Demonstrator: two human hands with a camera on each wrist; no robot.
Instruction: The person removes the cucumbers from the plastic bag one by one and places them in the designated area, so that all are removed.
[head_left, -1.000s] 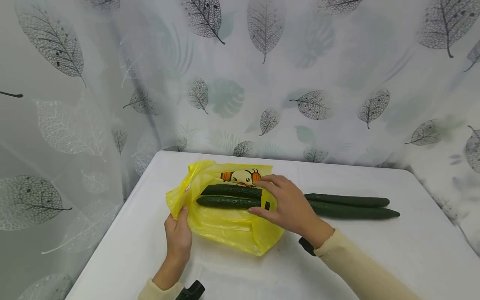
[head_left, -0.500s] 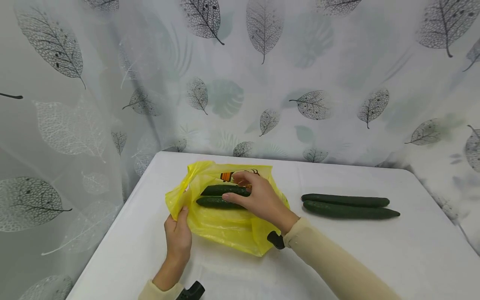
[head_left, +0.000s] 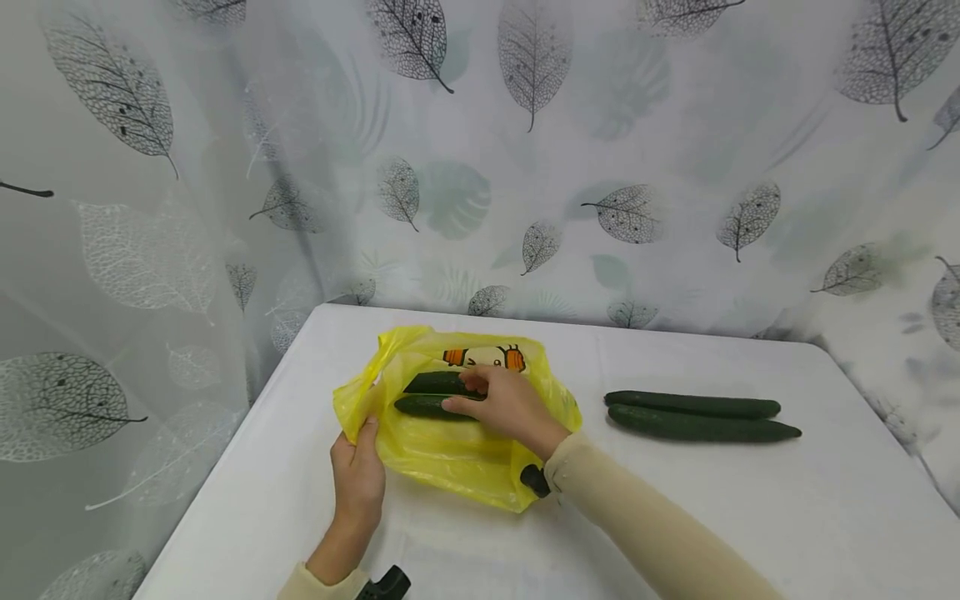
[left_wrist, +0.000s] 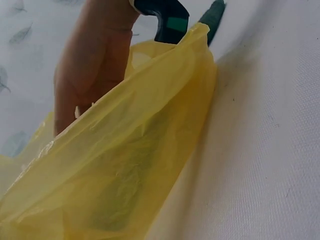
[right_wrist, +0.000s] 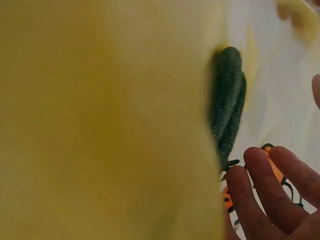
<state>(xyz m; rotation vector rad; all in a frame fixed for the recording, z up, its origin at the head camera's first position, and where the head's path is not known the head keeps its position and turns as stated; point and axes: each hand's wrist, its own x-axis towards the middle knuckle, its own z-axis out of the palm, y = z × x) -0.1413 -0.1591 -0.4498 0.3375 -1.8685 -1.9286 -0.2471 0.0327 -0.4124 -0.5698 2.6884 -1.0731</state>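
Note:
A yellow plastic bag (head_left: 450, 454) with a cartoon print lies on the table, its mouth towards the left. My left hand (head_left: 357, 475) grips the bag's edge at the mouth. Inside are two dark green cucumbers, the rear one (head_left: 438, 383) and the front one (head_left: 423, 406), side by side; their right ends are hidden. My right hand (head_left: 510, 408) reaches in over them. In the right wrist view its fingers (right_wrist: 275, 200) are spread apart close to the cucumbers (right_wrist: 227, 100), with nothing held; bag film blurs the left half. The left wrist view shows a cucumber's shape through the film.
Two more cucumbers, a rear one (head_left: 690, 404) and a front one (head_left: 705, 425), lie together on the white table (head_left: 750, 517) right of the bag. A leaf-patterned curtain (head_left: 570, 167) hangs behind and to the left.
My right hand has moved left from the bag's right side to over the cucumbers inside it. The left hand keeps its grip on the bag's edge.

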